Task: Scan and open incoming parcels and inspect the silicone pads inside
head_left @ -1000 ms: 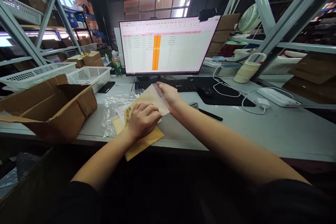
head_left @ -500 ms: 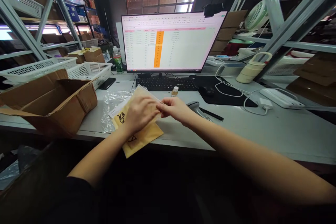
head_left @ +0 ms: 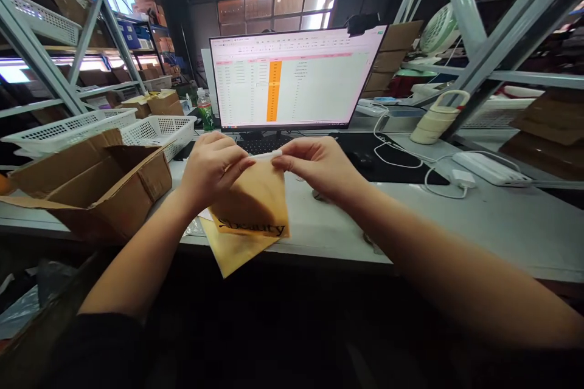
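Note:
Between my hands hangs a yellow zip bag (head_left: 255, 194) printed with "beauty" in black. My left hand (head_left: 212, 164) pinches the left end of its white-edged top, fingers closed. At the right end of that edge my right hand (head_left: 314, 164) grips with thumb and finger, beside a small white piece on the edge. Under it another yellow bag (head_left: 232, 258) lies on the table, its corner over the front edge. Clear plastic wrap (head_left: 195, 228) shows in part beneath my left wrist. A grey object, mostly hidden, is behind my right hand.
An open cardboard box (head_left: 132, 188) stands on the left, with white baskets (head_left: 159, 127) behind it. Ahead are a monitor (head_left: 314, 85) and a keyboard (head_left: 262, 146). A mouse pad (head_left: 392, 170), cables and a white power strip (head_left: 493, 168) lie on the right.
The upper yellow bag has been raised off the lower one and turned so its print faces me. Both hands have moved up and now hold its top edge, a little apart.

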A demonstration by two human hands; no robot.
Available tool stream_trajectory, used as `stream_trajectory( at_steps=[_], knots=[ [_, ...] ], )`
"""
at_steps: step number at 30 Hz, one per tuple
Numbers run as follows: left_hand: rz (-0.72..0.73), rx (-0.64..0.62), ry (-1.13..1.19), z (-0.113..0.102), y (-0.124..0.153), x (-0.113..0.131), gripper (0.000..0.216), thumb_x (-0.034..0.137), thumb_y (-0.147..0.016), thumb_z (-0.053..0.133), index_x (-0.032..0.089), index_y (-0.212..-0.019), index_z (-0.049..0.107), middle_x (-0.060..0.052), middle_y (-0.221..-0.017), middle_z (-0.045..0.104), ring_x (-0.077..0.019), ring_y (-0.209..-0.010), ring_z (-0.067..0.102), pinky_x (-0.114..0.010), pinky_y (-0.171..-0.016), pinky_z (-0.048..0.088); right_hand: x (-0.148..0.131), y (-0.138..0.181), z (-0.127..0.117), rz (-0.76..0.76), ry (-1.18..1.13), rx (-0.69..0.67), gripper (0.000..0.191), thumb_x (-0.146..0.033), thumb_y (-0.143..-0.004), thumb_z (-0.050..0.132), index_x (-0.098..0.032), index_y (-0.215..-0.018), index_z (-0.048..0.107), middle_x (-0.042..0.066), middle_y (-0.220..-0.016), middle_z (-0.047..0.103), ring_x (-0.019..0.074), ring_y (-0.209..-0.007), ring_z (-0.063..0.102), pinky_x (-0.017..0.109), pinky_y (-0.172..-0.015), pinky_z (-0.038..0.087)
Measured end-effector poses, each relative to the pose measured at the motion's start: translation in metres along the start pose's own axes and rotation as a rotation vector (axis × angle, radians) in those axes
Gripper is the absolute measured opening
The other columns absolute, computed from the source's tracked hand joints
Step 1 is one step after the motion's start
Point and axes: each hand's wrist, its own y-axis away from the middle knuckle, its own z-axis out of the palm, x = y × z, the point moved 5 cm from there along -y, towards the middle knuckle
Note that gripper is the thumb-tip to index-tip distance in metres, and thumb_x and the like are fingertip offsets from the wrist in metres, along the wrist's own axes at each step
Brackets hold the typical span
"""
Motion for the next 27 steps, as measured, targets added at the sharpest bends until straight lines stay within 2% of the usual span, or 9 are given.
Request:
stream_trajectory(
  at_steps=[3, 6, 9, 12, 16, 19, 22, 25, 27],
  knots=[
    [-0.042, 0.012, 0.016, -0.008, -0.003, 0.013, 0.040, 0.049, -0.100, 0.045, 0.020, -0.081, 0.067, -0.004, -0.073, 0.061, -0.0212, -0.078, 0.054, -0.035, -0.077, 0.041, -0.019, 0.004, -0.005, -0.149, 0.173, 0.076, 0.025, -0.043, -0.085, 0.067, -0.020, -0.083, 0.074, 0.004, -0.079, 0.071, 0.0185, -0.075, 0.063, 0.033, -0.073, 0.049],
    [-0.060, -0.014, 0.051, -0.007, -0.008, 0.026, 0.039, 0.049, -0.101, 0.041, 0.019, -0.090, 0.064, -0.004, -0.078, 0.061, -0.0201, -0.077, 0.055, -0.033, -0.073, 0.040, -0.038, 0.011, -0.001, -0.284, 0.444, 0.108, 0.023, -0.038, -0.091, 0.060, -0.021, -0.082, 0.072, 0.003, -0.077, 0.069, 0.0196, -0.075, 0.063, 0.032, -0.072, 0.044],
    [-0.075, -0.021, 0.051, -0.005, -0.016, 0.036, 0.043, 0.051, -0.102, 0.037, 0.019, -0.083, 0.059, -0.003, -0.075, 0.056, -0.0190, -0.073, 0.054, -0.032, -0.071, 0.038, -0.050, 0.016, 0.005, -0.342, 0.658, 0.106, 0.026, -0.037, -0.093, 0.058, -0.022, -0.074, 0.066, 0.003, -0.068, 0.062, 0.0211, -0.076, 0.061, 0.031, -0.069, 0.041],
    [-0.108, -0.052, 0.130, -0.008, -0.024, 0.041, 0.045, 0.054, -0.100, 0.039, 0.020, -0.075, 0.054, -0.002, -0.071, 0.049, -0.0180, -0.072, 0.053, -0.032, -0.072, 0.038, -0.059, 0.020, 0.009, -0.369, 0.714, 0.052, 0.029, -0.034, -0.093, 0.056, -0.021, -0.068, 0.060, 0.002, -0.063, 0.057, 0.0191, -0.071, 0.058, 0.030, -0.067, 0.038],
    [-0.124, -0.133, 0.283, -0.016, -0.028, 0.028, 0.046, 0.057, -0.097, 0.046, 0.020, -0.071, 0.054, -0.001, -0.071, 0.047, -0.0175, -0.074, 0.055, -0.032, -0.072, 0.040, -0.070, 0.023, -0.005, -0.362, 0.555, 0.038, 0.020, -0.027, -0.093, 0.055, -0.020, -0.076, 0.063, -0.001, -0.070, 0.058, 0.0142, -0.069, 0.055, 0.029, -0.067, 0.039],
    [-0.117, -0.109, 0.293, -0.029, -0.015, 0.001, 0.050, 0.059, -0.097, 0.045, 0.019, -0.069, 0.055, -0.001, -0.067, 0.048, -0.0160, -0.067, 0.052, -0.032, -0.067, 0.040, -0.075, 0.024, -0.032, -0.357, 0.421, 0.161, 0.015, -0.025, -0.091, 0.057, -0.021, -0.077, 0.064, -0.003, -0.071, 0.055, 0.0113, -0.069, 0.052, 0.028, -0.066, 0.038],
    [-0.172, -0.052, 0.320, -0.041, 0.008, -0.031, 0.048, 0.054, -0.098, 0.047, 0.018, -0.070, 0.060, -0.002, -0.066, 0.054, -0.0151, -0.065, 0.053, -0.032, -0.065, 0.041, -0.073, 0.024, -0.060, -0.344, 0.264, 0.307, 0.014, -0.029, -0.087, 0.064, -0.025, -0.073, 0.063, -0.001, -0.071, 0.052, 0.0145, -0.069, 0.051, 0.031, -0.067, 0.042],
    [-0.316, 0.084, 0.590, -0.039, 0.028, -0.057, 0.038, 0.052, -0.096, 0.053, 0.020, -0.079, 0.065, -0.002, -0.078, 0.066, -0.0171, -0.077, 0.062, -0.033, -0.074, 0.049, -0.065, 0.017, -0.072, -0.284, 0.013, 0.402, 0.016, -0.026, -0.085, 0.065, -0.028, -0.070, 0.063, 0.001, -0.072, 0.049, 0.0178, -0.069, 0.052, 0.033, -0.072, 0.050],
    [-0.444, 0.123, 0.889, -0.017, 0.037, -0.066, 0.042, 0.064, -0.090, 0.056, 0.025, -0.101, 0.065, -0.003, -0.103, 0.070, -0.0233, -0.101, 0.065, -0.039, -0.086, 0.052, -0.058, 0.006, -0.067, -0.252, -0.150, 0.430, 0.020, -0.020, -0.086, 0.060, -0.027, -0.068, 0.062, 0.001, -0.072, 0.048, 0.0169, -0.069, 0.051, 0.031, -0.073, 0.052]
  ],
)
